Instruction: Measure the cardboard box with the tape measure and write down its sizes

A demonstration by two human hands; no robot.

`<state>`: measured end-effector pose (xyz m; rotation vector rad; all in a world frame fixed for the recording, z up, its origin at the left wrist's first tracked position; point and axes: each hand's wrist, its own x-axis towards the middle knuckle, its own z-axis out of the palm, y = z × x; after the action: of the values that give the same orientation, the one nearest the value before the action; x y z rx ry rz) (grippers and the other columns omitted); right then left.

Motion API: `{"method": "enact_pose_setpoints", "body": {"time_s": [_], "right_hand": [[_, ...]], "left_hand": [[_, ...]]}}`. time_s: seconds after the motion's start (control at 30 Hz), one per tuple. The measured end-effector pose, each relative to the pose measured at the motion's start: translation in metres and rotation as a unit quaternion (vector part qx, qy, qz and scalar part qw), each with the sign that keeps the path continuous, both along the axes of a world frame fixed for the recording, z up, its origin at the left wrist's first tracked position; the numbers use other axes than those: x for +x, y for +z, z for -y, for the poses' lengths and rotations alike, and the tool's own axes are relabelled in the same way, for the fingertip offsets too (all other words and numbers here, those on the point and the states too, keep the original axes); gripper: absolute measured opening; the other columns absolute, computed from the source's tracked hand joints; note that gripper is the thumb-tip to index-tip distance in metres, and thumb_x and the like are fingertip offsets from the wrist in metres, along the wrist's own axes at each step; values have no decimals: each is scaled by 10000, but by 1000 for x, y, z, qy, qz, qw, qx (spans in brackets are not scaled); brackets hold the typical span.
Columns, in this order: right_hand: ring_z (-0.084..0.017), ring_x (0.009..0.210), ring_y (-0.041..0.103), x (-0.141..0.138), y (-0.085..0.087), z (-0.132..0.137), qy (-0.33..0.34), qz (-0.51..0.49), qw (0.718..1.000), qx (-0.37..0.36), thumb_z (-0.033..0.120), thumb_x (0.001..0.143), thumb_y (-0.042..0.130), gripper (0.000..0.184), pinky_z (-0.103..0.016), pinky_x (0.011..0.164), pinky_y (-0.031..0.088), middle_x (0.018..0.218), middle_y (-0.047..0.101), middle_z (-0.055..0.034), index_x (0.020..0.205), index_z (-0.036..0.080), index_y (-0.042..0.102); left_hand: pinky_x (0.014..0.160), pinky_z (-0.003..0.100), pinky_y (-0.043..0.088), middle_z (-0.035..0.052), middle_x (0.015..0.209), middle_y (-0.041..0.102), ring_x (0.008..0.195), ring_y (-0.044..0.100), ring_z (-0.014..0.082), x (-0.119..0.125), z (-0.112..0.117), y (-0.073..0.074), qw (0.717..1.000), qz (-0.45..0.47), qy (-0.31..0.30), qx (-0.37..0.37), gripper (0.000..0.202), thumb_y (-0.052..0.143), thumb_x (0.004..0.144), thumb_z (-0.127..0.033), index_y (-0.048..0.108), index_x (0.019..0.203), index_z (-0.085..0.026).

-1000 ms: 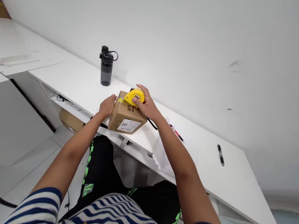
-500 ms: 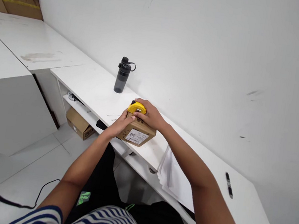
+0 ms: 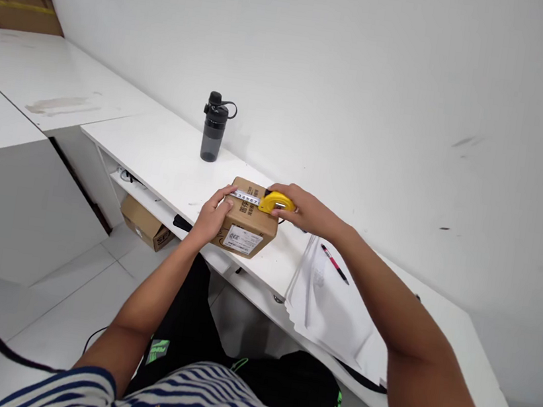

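A small cardboard box [image 3: 251, 224] with a white label on its front sits on the white desk, near its front edge. My left hand [image 3: 213, 216] grips the box's left side, thumb on the top and fingertips beside the end of the tape blade [image 3: 246, 197]. The blade lies across the box top with its numbers showing. Wrapped round the yellow tape measure [image 3: 276, 203], my right hand [image 3: 303, 209] holds it at the top's right edge. My left fingers partly hide the blade's end.
A dark water bottle [image 3: 214, 130] stands behind the box near the wall. Right of the box lie paper sheets [image 3: 332, 311] with a red-and-black pen [image 3: 335, 264] on them. An open carton [image 3: 144, 220] is on the floor below the shelf [image 3: 141, 187].
My right hand has moved right with the tape measure, drawing out a length of blade across the box top. My left hand has stayed at the box's left side. The red-and-black pen has come into view.
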<state>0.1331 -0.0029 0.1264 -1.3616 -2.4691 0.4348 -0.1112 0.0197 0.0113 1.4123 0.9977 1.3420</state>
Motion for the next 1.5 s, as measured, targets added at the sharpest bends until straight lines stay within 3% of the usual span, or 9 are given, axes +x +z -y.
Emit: {"method": "enact_pose_setpoints", "body": {"time_s": [0.23,0.47,0.63,0.8,1.0,1.17,1.27,1.4,1.5], "right_hand": [[-309,1155,594,56,-18,36,-71,-34,997,15,449,921,577,487,-508,970,508,1305,641,-81,1392,338,523],[-305,1115,604,65,-27,37,-93,-43,994,33,451,930,576,483,-507,934,527,1293,623,-78,1402,365,515],[-301,1130,605,66,-28,29,-117,-62,988,76,448,923,583,504,-480,921,540,1394,546,-98,1412,334,539],[-273,1063,621,45,-23,21,-98,-43,990,94,423,938,554,505,-445,879,551,1354,574,-90,1433,323,536],[-253,967,633,-13,-16,0,-44,-5,992,117,435,943,553,504,-418,826,552,1325,576,-78,1440,354,532],[-257,987,633,-63,-22,-27,-15,-12,994,110,392,957,524,536,-431,869,540,1374,527,-85,1488,343,464],[-258,1015,632,-82,-23,-35,3,-26,995,97,374,976,491,542,-439,891,538,1391,506,-80,1513,355,419],[-277,1061,623,-85,-21,-23,-5,-37,991,131,372,985,471,500,-452,889,547,1396,503,-90,1485,343,454],[-317,1232,553,-65,-31,12,-34,-102,976,188,458,990,476,490,-488,982,522,1382,509,-107,1466,341,462]], "left_hand": [[1202,441,389,47,1424,629,1341,547,274,0,-2,4,999,-16,10,30,491,520,856,-306,659,1319,-217],[1161,415,433,32,1397,640,1315,556,265,2,-5,5,999,-28,16,32,491,499,867,-317,645,1328,-235],[1152,415,437,47,1396,636,1307,555,268,2,-4,7,999,-21,17,23,492,496,865,-315,643,1324,-218],[1171,421,413,60,1422,616,1328,543,268,2,-3,5,999,-25,5,27,506,479,872,-313,624,1345,-204],[1198,408,386,66,1501,558,1400,494,271,2,1,6,999,-22,-13,24,534,454,893,-313,565,1401,-190],[1217,392,358,21,1647,381,1490,409,245,6,3,-2,999,17,-27,-19,681,442,950,-338,260,1606,-303],[1189,386,396,30,1625,407,1459,456,226,11,1,-10,998,43,-18,-38,770,439,962,-346,64,1635,-339],[1172,414,417,99,1583,434,1409,510,236,11,-5,-10,995,65,17,-73,813,457,954,-347,3,1627,-302],[1250,462,305,125,1657,301,1531,336,260,4,5,1,997,21,69,-40,818,503,951,-374,33,1614,-287]]}}
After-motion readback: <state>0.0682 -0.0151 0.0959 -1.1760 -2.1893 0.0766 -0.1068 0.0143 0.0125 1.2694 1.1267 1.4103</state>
